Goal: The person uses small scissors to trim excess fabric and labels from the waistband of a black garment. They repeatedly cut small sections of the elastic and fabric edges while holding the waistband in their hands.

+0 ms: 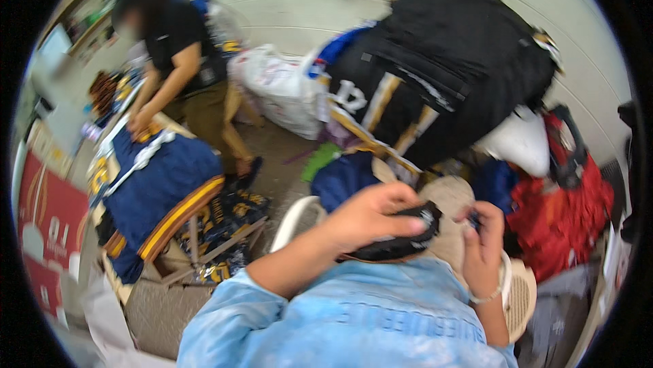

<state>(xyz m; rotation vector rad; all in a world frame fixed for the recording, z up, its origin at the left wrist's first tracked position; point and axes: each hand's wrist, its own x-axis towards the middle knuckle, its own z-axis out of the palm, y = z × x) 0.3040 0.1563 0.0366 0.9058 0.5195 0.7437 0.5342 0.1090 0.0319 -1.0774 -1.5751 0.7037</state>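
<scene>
Bundle of black material sits in the left hand, near side, just beyond the light-blue shirt. Looks like the right hand pinches a small dark item, can't tell for sure. If that left thumb loosens, the bundle could slip.

This looks like a clothing workroom or storeroom; left of the black bag, a person handles navy clothes, with shelves beyond; a white sack sits beside the bag; red cloth lies to its lower right.
</scene>
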